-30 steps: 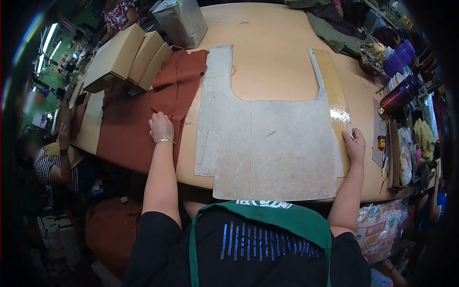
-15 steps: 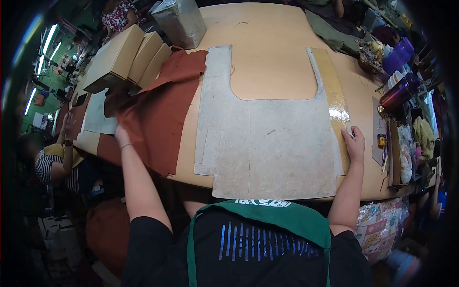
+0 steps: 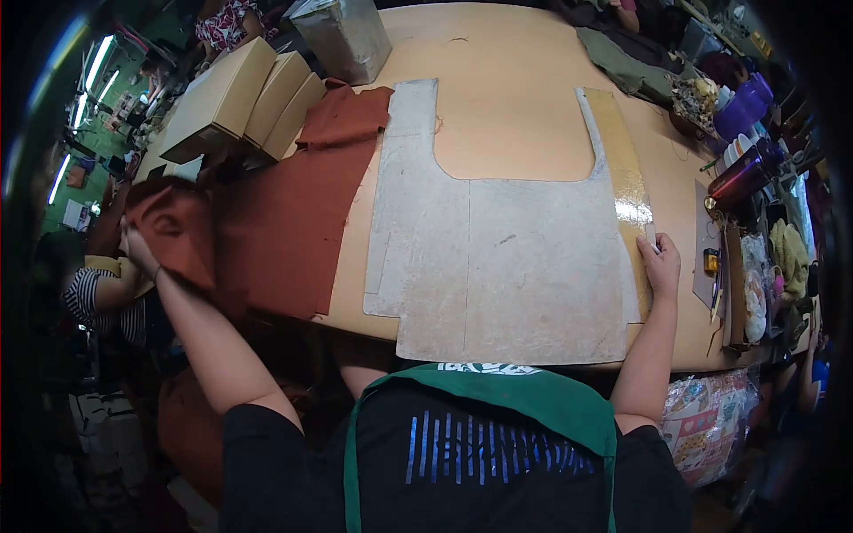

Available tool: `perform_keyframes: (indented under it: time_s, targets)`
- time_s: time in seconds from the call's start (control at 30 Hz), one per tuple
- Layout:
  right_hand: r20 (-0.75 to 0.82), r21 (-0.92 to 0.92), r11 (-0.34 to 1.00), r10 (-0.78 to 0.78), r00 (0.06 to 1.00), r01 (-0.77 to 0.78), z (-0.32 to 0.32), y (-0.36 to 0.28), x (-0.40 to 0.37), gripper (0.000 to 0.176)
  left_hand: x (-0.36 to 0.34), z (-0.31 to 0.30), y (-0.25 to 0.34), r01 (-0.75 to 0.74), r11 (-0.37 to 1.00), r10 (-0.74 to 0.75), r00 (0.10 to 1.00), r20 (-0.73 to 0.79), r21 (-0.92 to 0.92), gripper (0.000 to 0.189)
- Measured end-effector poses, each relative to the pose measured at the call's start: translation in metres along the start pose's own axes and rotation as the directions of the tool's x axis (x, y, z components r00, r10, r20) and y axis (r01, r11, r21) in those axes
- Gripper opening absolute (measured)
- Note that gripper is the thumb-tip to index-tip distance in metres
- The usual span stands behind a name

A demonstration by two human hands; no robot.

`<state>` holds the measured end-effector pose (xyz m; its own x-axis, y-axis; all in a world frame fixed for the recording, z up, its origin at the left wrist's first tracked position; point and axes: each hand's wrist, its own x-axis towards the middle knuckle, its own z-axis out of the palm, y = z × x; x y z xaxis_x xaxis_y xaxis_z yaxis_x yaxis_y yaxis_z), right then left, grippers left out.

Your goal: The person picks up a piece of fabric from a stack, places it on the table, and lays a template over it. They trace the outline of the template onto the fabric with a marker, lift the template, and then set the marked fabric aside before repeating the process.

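A rust-red fabric (image 3: pixel 284 222) lies over the table's left side, its left part lifted and bunched. My left hand (image 3: pixel 139 250) is closed on this raised edge, far out to the left. In front of me is a large grey U-shaped pattern board (image 3: pixel 524 258), its cut-out facing away from me. Along the board's right side runs a shiny tan strip (image 3: pixel 626 178). My right hand (image 3: pixel 660 266) rests at the strip's lower right edge with its fingers pinched; a small whitish thing shows between them, too small to name.
Cardboard boxes (image 3: pixel 222 98) and a metal tin (image 3: pixel 342 40) stand at the back left. Dark green cloth (image 3: pixel 626 67) lies back right. A purple container (image 3: pixel 745 105), a dark red tumbler (image 3: pixel 745 173) and a long tray (image 3: pixel 733 284) line the right edge. A striped-sleeved person (image 3: pixel 93 289) is at left.
My left hand has swung farther left, drawing the fabric's edge with it and folding it over. The pale sheet at left is now mostly covered. My right hand stays in place.
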<state>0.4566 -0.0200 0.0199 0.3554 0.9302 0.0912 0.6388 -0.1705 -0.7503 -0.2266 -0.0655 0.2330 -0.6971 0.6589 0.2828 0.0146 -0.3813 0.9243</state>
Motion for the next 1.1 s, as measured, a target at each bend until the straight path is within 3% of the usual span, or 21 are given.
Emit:
perform_keyframes:
  time_s: [0.07,0.13,0.17,0.2,0.23,0.27,0.3,0.33,0.4,0.43,0.47,0.53,0.6,0.7,0.77,0.8,0.9,0.97,1.0,1.07,1.1]
  targets:
    - [-0.019,-0.028,0.999,-0.016,1.000,0.016,0.001,0.002,0.001,0.029,-0.012,0.047,-0.006,0.017,1.000,-0.018,0.991,0.131,0.005,0.034]
    - [-0.044,-0.074,0.997,-0.027,0.999,0.024,0.001,0.000,-0.001,0.030,-0.006,0.097,-0.034,-0.218,0.965,0.160,0.930,0.332,0.146,0.031]
    - [-0.117,-0.116,0.990,-0.092,0.989,0.078,0.002,-0.002,-0.002,0.030,-0.035,0.145,-0.049,-0.546,0.779,0.387,0.805,0.450,0.308,0.027]
    - [-0.186,-0.165,0.978,-0.155,0.970,0.125,0.004,-0.004,-0.004,0.031,-0.064,0.192,-0.064,-0.788,0.462,0.582,0.615,0.532,0.406,0.024]
    - [-0.321,-0.176,0.973,-0.203,0.925,0.152,0.007,-0.006,-0.004,0.030,-0.113,0.233,-0.067,-0.689,0.695,0.491,0.662,0.566,0.203,0.023]
    - [-0.447,-0.197,0.964,-0.251,0.859,0.180,0.009,-0.008,-0.003,0.030,-0.163,0.273,-0.069,-0.471,0.882,0.393,0.702,0.594,-0.027,0.021]
    - [-0.559,-0.225,0.952,-0.302,0.772,0.209,0.007,-0.007,-0.005,0.030,-0.212,0.313,-0.072,-0.210,0.956,0.292,0.733,0.614,-0.204,0.020]
    - [-0.521,-0.127,0.975,-0.223,0.824,0.183,0.003,-0.005,-0.008,0.028,-0.240,0.328,-0.071,0.428,0.825,0.062,0.581,0.812,-0.369,0.020]
    - [-0.410,0.071,0.991,-0.078,0.909,0.117,-0.008,0.000,-0.012,0.024,-0.264,0.330,-0.088,0.110,0.991,-0.109,0.345,0.932,0.075,0.026]
    - [-0.302,0.247,0.968,0.031,0.953,0.047,-0.013,0.002,-0.015,0.023,-0.269,0.322,-0.112,-0.219,0.974,0.008,0.302,0.953,0.062,0.029]
    - [-0.176,0.412,0.910,0.123,0.977,-0.040,-0.017,0.003,-0.019,0.022,-0.268,0.309,-0.131,-0.526,0.850,0.108,0.225,0.968,0.028,0.034]
    - [0.016,0.579,0.792,0.224,0.974,-0.192,-0.024,0.003,-0.026,0.021,-0.273,0.275,-0.133,-0.699,0.520,-0.384,0.322,0.865,0.491,0.042]
    - [0.134,0.617,0.729,0.275,0.952,-0.297,-0.031,-0.004,-0.030,0.022,-0.274,0.235,-0.151,-0.572,0.542,-0.515,0.353,0.781,0.616,0.048]
    - [0.139,0.351,0.903,0.213,0.967,-0.249,-0.020,-0.011,-0.037,0.031,-0.278,0.197,-0.147,-0.280,0.904,-0.260,0.239,0.935,0.323,0.057]
    - [0.163,-0.005,0.963,0.266,0.950,-0.269,-0.021,-0.054,-0.054,0.043,-0.268,0.180,-0.141,-0.511,0.812,-0.142,0.297,0.944,0.283,0.059]
    - [0.133,-0.058,0.971,0.238,0.962,-0.233,-0.016,-0.063,-0.064,0.045,-0.259,0.172,-0.138,-0.617,0.740,-0.077,0.318,0.945,0.268,0.060]
    - [0.048,-0.176,0.980,0.106,0.993,-0.096,0.005,-0.074,-0.088,0.049,-0.208,0.140,-0.156,-0.723,0.324,0.062,0.660,0.749,0.610,0.065]
    - [-0.016,-0.214,0.977,-0.019,1.000,0.015,0.022,-0.069,-0.099,0.051,-0.180,0.117,-0.177,-0.606,0.312,-0.103,0.744,0.660,0.732,0.059]
    - [0.004,-0.194,0.981,0.016,1.000,-0.015,0.024,-0.071,-0.101,0.048,-0.171,0.108,-0.186,-0.543,0.299,-0.180,0.776,0.605,0.785,0.056]
    - [0.042,-0.156,0.985,0.083,0.996,-0.075,0.025,-0.077,-0.099,0.043,-0.174,0.106,-0.191,-0.512,0.465,-0.190,0.739,0.647,0.722,0.045]
    - [0.050,-0.144,0.987,0.072,0.996,-0.064,0.025,-0.078,-0.099,0.031,-0.180,0.108,-0.189,-0.564,0.432,-0.074,0.756,0.651,0.704,0.027]
